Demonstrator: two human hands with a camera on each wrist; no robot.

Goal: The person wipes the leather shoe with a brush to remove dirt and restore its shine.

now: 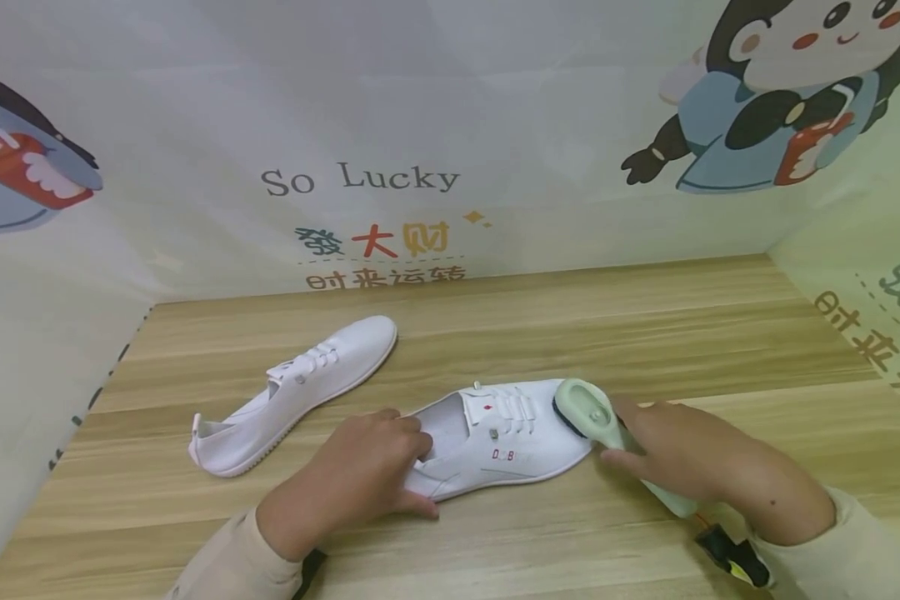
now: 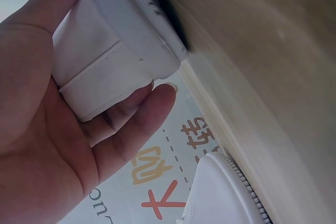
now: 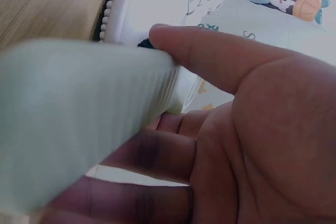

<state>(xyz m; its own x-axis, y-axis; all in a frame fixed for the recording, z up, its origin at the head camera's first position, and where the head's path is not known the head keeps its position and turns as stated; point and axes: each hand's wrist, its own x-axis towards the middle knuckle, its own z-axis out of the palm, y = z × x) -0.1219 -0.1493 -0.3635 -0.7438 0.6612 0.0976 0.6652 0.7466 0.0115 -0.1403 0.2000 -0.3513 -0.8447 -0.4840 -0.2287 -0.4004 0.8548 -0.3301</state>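
Observation:
A white lace-up shoe (image 1: pixel 525 467) lies on its sole in the middle of the table, toe to the right. My left hand (image 1: pixel 360 467) grips its heel end, thumb along the near side and fingers at the opening. In the left wrist view the heel (image 2: pixel 100 61) sits between thumb and fingers. My right hand (image 1: pixel 682 450) holds a light green brush (image 1: pixel 588 408) by its handle, its head against the shoe's toe. Dark bristles (image 3: pixel 147 43) show beside the thumb tip in the right wrist view, where the ribbed handle (image 3: pixel 79 108) fills the foreground.
A second white shoe (image 1: pixel 352 354) lies on the wood-grain table (image 1: pixel 645 333) at the left, its toe pointing back and right. Printed cloth walls (image 1: pixel 532 125) with cartoon figures and lettering enclose the back and sides. A small black device (image 1: pixel 731 554) is by the right wrist.

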